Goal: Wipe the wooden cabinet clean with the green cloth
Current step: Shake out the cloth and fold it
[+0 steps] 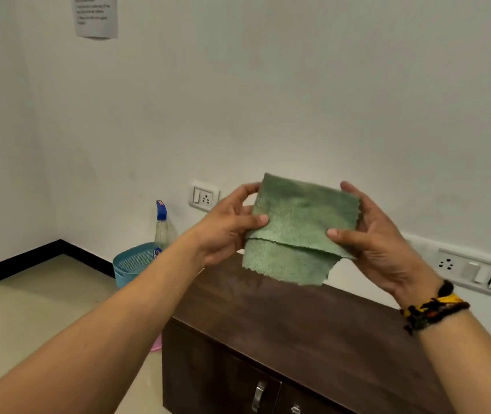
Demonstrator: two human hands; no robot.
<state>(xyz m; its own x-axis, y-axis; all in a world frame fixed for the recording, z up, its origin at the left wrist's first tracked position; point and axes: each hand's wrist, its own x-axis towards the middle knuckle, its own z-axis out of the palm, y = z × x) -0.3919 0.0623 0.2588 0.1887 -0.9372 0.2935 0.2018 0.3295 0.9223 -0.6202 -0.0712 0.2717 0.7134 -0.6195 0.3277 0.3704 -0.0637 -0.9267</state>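
The green cloth (301, 228) is folded over once and held up in the air above the back of the dark wooden cabinet (313, 333). My left hand (226, 228) pinches its left edge, thumb on the front. My right hand (378, 240), with a beaded bracelet on the wrist, grips its right edge the same way. The cloth does not touch the cabinet top. The cabinet has metal handles on its front doors, low in the view.
A blue basket (132, 261) with a spray bottle (161, 225) stands on the floor left of the cabinet. Wall sockets (204, 196) sit behind the cloth, and a socket strip (477, 271) runs along the wall at right. A paper notice (96, 14) hangs high up.
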